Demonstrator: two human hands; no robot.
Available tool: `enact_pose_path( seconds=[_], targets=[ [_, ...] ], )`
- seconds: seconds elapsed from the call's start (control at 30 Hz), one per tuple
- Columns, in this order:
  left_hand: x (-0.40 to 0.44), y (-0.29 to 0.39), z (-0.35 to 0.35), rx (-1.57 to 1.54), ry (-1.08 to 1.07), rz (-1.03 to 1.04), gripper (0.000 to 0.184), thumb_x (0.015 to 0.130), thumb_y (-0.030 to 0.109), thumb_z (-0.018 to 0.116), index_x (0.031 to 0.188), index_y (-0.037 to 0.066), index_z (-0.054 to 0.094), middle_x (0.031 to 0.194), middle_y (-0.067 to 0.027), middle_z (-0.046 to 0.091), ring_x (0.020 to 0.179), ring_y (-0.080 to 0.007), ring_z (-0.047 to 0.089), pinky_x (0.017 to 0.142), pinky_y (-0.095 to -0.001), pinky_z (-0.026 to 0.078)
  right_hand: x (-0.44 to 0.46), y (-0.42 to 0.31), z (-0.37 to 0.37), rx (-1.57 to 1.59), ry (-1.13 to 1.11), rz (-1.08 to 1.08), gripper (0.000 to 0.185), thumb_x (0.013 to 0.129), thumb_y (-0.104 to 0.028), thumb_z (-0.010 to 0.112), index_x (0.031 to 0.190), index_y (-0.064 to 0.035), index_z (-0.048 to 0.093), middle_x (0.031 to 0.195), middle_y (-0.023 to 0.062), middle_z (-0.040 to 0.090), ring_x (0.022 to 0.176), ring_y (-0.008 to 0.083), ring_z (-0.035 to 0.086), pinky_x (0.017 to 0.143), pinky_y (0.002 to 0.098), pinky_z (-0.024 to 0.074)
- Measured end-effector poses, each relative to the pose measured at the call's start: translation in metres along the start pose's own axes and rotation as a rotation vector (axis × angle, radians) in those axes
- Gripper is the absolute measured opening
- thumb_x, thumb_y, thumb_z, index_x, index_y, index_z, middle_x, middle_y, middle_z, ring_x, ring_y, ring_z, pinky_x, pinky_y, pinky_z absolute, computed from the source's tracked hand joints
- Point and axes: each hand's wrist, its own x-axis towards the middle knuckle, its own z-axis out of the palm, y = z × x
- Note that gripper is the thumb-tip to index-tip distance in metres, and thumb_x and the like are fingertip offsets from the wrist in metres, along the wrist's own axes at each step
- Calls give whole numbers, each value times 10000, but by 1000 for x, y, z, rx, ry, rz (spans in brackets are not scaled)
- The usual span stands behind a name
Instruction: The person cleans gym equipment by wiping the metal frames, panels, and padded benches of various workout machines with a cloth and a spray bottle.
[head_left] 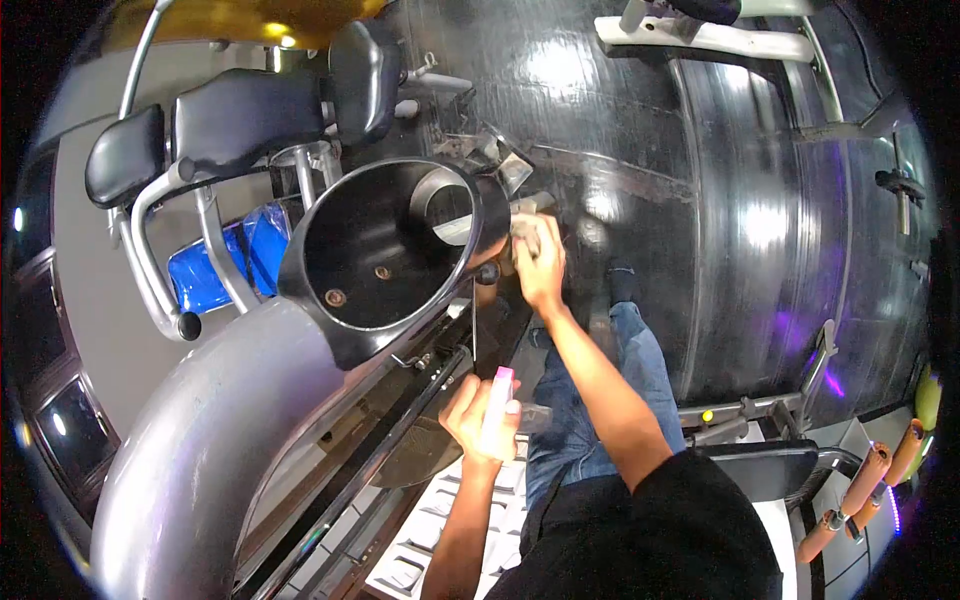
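Note:
In the head view my left hand [478,418] is closed around a slim, pale pink-and-white object [497,408], washed out by glare; its kind is unclear. My right hand [540,262] reaches farther forward, its fingers curled around a greyish crumpled cloth [524,232]. That cloth is against or very near the outer side of a black oval cup-shaped housing [395,170] on a gym machine. The housing is hollow, with two bolts inside. Its thick silver curved tube [190,450] sweeps down to the lower left.
Black padded seats [245,110] on silver frames stand at upper left, above a blue plastic-wrapped item [230,262]. White machine bars [710,40] cross the upper right. Brown foam rollers [865,480] stick out at lower right. Dark shiny flooring [620,130] spreads ahead.

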Motion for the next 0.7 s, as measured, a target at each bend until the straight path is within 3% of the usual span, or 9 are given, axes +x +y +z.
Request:
enact_pose_path(
  seconds=[0.07,0.13,0.2,0.23,0.33,0.4,0.47,0.6,0.7],
  targets=[
    [-1,-2,1,6,8,28,373,824,406,579,783,65,723,622,-85,483,495,-250,498,464,-355,392,-22,8,1,166,-4,-40,326,801,10,585,1111,-78,632,1087,143,584,1028,340,603,907,386,476],
    [-2,-1,0,-5,1,16,375,831,403,574,779,63,723,623,-85,486,492,-247,496,461,-355,389,-29,30,-2,106,-7,-71,343,819,-4,561,1148,-77,623,1095,154,573,1048,351,597,925,388,473],
    [0,-1,1,-13,-3,6,377,838,400,569,776,61,722,625,-86,489,490,-244,493,458,-354,386,-24,56,-2,-22,-11,64,306,863,-33,508,1155,-24,598,1143,153,563,1069,305,606,920,353,476],
    [0,0,1,-8,2,17,380,843,400,564,775,62,722,625,-86,489,487,-244,490,456,-354,382,-19,82,-3,-123,3,56,293,890,-91,503,1165,-41,591,1153,171,564,1084,345,580,949,381,455],
    [1,-1,1,17,-3,49,395,858,409,544,768,66,718,619,-86,487,488,-245,486,457,-355,381,2,171,7,-299,-67,614,316,892,-229,548,1178,-120,627,1172,185,637,1125,363,588,955,419,456],
    [1,2,0,52,-8,34,418,866,423,532,758,61,712,604,-85,478,491,-247,484,460,-357,381,14,173,15,-412,-59,714,318,889,-270,577,1173,-140,636,1158,159,652,1120,358,598,947,427,462],
    [-1,0,0,76,-21,43,428,873,427,527,758,58,709,591,-83,472,496,-249,485,463,-358,380,23,144,16,-403,-36,576,275,904,-274,599,1172,-211,618,1238,99,588,1111,351,587,934,452,465],
    [0,-1,1,16,0,60,421,878,418,526,770,56,713,589,-87,476,491,-258,483,460,-360,381,36,41,8,-85,39,95,228,851,-92,628,1075,-121,661,1069,107,659,1027,309,641,889,384,494],
    [-1,-1,1,16,1,48,418,878,410,526,770,54,714,590,-89,479,488,-262,484,457,-363,384,23,6,3,31,-15,59,216,851,-81,618,1059,-114,662,1057,113,659,1001,318,646,879,384,497]
  ],
)
